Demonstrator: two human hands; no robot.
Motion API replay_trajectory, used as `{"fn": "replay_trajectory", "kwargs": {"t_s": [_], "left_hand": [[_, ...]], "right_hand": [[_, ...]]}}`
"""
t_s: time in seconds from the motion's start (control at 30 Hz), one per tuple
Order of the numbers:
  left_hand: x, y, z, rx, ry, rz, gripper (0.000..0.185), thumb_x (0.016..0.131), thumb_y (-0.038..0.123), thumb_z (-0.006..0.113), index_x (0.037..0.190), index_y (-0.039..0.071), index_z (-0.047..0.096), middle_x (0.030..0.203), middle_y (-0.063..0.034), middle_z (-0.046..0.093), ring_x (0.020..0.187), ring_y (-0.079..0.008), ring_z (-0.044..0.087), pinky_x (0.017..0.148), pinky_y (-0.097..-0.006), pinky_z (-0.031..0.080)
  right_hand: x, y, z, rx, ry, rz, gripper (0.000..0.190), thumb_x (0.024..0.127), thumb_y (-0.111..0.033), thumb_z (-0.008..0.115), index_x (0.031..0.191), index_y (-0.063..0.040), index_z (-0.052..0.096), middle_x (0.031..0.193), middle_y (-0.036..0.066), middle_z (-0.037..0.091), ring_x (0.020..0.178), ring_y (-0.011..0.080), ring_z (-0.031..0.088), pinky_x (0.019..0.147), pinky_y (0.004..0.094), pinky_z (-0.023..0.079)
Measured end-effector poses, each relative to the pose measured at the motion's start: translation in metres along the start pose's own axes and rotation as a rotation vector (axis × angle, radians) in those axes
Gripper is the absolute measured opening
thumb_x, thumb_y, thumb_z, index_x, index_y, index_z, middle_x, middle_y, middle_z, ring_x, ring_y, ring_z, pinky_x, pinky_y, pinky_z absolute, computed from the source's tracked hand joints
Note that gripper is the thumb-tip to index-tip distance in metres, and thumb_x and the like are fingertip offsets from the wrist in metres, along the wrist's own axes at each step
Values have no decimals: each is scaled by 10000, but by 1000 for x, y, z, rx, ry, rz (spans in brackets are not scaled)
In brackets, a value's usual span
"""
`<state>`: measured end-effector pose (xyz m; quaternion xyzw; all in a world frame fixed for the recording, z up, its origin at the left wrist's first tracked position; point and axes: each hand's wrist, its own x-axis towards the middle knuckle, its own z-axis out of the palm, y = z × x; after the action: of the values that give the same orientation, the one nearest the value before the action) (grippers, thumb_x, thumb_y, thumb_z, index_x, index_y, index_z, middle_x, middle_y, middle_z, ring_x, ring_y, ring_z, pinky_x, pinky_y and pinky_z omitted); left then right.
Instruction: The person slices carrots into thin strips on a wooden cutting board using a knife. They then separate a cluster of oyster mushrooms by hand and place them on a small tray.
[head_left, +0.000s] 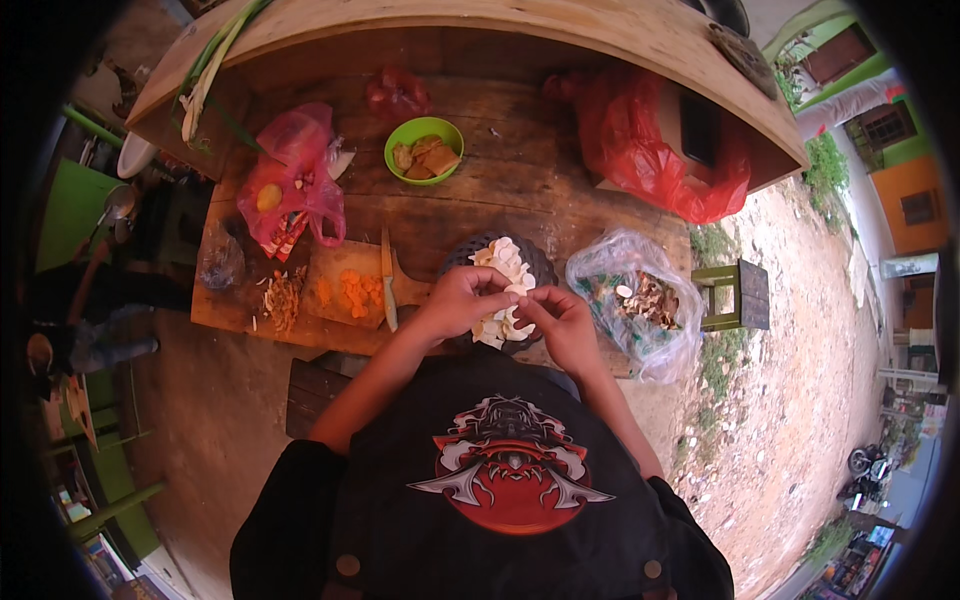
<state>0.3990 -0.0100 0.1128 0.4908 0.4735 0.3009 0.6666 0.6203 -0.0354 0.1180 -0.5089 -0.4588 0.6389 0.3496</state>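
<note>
In front of my body, my left hand (466, 300) and my right hand (561, 321) meet over a dark woven basket (461, 251). A small pale slice (516, 289) is pinched between their fingertips, which partly hide it. Thin off-white slices (501, 255) are heaped in the basket, on both sides of my fingers. Just right of my right hand sits a clear plastic bag (592, 262), its mouth spread wide. Brown peelings (651, 301) lie inside it, with one round white slice (623, 291) among them.
Left on the wooden table (495, 202), a knife (388, 285) lies beside chopped orange pieces (361, 292) on a cutting board (330, 259). Farther back are a pink plastic bag (300, 172), a green bowl (425, 174) and a red bag (622, 150). A raised wooden shelf (480, 16) spans the back.
</note>
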Motion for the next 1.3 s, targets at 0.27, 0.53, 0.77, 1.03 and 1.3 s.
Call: {"fn": "replay_trajectory", "kwargs": {"t_s": [0.27,0.53,0.77,1.03,1.3], "left_hand": [[-5,-1,-5,-41,15,1,168,1016,163,796,1110,24,806,967,9,768,880,-65,676,775,-251,521],[-6,-3,-6,-63,-30,-50,178,1021,169,798,1123,22,800,978,8,766,878,-71,674,804,-266,533],[-5,-13,-5,-114,39,-28,171,1005,177,819,1068,20,798,938,4,762,815,-55,662,742,-238,521],[-12,-26,-39,-219,271,-74,171,1027,180,784,1109,30,783,889,18,731,769,-57,633,702,-235,498],[-7,-46,-35,-181,280,-157,187,1048,223,768,1113,48,780,900,25,730,768,-59,632,706,-226,506]], "right_hand": [[-5,1,1,-5,-17,36,212,1060,-239,763,1101,-30,771,916,29,803,816,98,756,678,259,532],[-8,-2,3,8,-23,66,218,1056,-245,770,1105,-32,768,938,37,804,841,111,763,703,279,551],[-8,4,3,-18,-21,51,176,1080,-209,741,1099,-34,744,954,50,807,857,122,776,700,261,565],[-18,-82,-31,-192,215,-262,177,1057,-176,762,1101,-5,753,927,58,803,845,105,747,767,266,559],[41,29,-17,-37,126,103,315,1071,-292,738,1180,4,743,906,74,780,720,133,721,638,281,541]]}}
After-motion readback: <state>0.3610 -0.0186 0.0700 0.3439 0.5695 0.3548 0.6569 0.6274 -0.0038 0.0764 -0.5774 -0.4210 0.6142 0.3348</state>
